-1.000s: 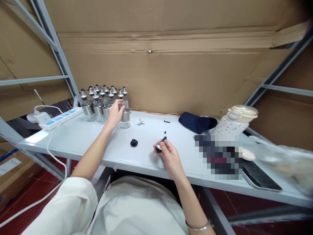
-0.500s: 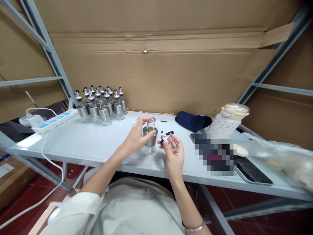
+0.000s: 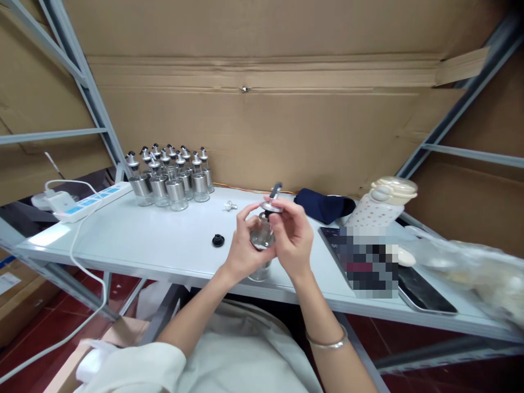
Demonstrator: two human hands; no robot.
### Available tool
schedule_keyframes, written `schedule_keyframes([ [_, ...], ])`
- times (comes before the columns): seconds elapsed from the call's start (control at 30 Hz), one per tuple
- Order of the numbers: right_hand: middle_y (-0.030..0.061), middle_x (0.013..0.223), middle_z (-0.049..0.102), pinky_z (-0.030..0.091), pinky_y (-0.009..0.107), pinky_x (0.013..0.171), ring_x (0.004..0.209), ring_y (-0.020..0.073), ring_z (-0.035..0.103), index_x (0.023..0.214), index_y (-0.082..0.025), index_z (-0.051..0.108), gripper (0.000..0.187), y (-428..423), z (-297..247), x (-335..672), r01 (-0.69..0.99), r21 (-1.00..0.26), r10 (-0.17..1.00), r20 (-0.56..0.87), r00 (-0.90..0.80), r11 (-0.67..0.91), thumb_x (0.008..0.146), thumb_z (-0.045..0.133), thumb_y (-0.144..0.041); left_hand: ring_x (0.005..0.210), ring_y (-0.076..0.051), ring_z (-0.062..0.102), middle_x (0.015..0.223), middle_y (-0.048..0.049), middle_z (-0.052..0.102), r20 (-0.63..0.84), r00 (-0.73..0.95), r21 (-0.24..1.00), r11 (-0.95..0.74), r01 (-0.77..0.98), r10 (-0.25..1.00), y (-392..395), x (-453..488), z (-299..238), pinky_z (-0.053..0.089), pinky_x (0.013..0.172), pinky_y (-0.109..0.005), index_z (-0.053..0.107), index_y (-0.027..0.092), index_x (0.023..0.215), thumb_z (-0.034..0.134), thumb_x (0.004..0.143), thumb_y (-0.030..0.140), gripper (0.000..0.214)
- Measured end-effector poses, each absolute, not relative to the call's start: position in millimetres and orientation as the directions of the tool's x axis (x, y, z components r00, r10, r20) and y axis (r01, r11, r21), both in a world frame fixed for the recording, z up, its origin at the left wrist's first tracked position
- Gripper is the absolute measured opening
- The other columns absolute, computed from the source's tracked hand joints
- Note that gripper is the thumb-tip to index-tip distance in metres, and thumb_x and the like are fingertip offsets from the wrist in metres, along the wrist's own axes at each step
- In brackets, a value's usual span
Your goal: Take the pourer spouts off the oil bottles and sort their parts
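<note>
Standing on the counter [image 3: 172, 240], the bottle [image 3: 262, 239], probably slick and breakable, seems best gripped round its body, where the left hand [image 3: 244, 251] curls, the right hand [image 3: 295, 232] pinching the pourer [image 3: 271, 207] at its mouth.

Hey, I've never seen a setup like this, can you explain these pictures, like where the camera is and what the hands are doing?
There is no machine here, just a person's two bare hands. The pictures all come from one camera worn on the head, looking forward and down, so the arms reach in from the bottom.

The left hand is around a bottle. The right hand holds a pourer at its mouth; whether it is fully seated, I can't tell.

On the table, more bottles stand at the back left, near a power strip. A black part and a silver part lie nearer the hands. To the right are dark blue cloth, a spotted flask and a plastic bag.
</note>
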State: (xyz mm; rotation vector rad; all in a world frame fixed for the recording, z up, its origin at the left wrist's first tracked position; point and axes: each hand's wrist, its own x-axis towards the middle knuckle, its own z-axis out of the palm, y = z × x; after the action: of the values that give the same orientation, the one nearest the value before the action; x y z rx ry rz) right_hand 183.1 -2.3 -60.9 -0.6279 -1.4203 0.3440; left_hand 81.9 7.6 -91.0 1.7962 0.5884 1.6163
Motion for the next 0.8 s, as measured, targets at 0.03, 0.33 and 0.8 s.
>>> schedule_keyframes([
  [0.03, 0.005, 0.109, 0.062, 0.047, 0.038, 0.088, 0.103, 0.0204, 0.06, 0.106, -0.028, 0.058, 0.022, -1, -61, 183, 0.145, -0.596, 0.587, 0.803, 0.1, 0.79, 0.085, 0.057, -0.024, 0.078, -0.015, 0.062, 0.084, 0.0012, 0.06, 0.704, 0.135, 0.709, -0.699, -0.094, 0.697, 8, 82, -92, 0.048, 0.073, -0.028, 0.024, 0.029, 0.13, 0.071, 0.066, 0.014, 0.081],
  [0.33, 0.0061, 0.112, 0.058, 0.053, 0.034, 0.077, 0.099, 0.0203, 0.058, 0.106, -0.027, 0.058, 0.036, 0, -63, 194, 0.178, -0.635, 0.646, 0.763, -0.004, 0.752, 0.072, 0.071, -0.029, 0.089, -0.02, 0.062, 0.097, -0.0037, 0.06, 0.704, 0.27, 0.692, -0.72, -0.052, 0.657, 13, 73, -92, 0.051, 0.077, -0.033, 0.022, 0.031, 0.137, 0.07, 0.064, 0.013, 0.09],
  [0.8, 0.0067, 0.117, 0.057, 0.053, 0.037, 0.079, 0.105, 0.0217, 0.058, 0.105, -0.028, 0.06, 0.031, -8, -69, 195, 0.28, -0.557, 0.596, 0.8, -0.073, 0.782, 0.076, 0.065, -0.018, 0.08, -0.014, 0.061, 0.088, 0.001, 0.059, 0.703, 0.232, 0.71, -0.683, -0.173, 0.673, 13, 76, -94, 0.048, 0.07, -0.027, 0.029, 0.028, 0.115, 0.068, 0.059, 0.008, 0.071],
])
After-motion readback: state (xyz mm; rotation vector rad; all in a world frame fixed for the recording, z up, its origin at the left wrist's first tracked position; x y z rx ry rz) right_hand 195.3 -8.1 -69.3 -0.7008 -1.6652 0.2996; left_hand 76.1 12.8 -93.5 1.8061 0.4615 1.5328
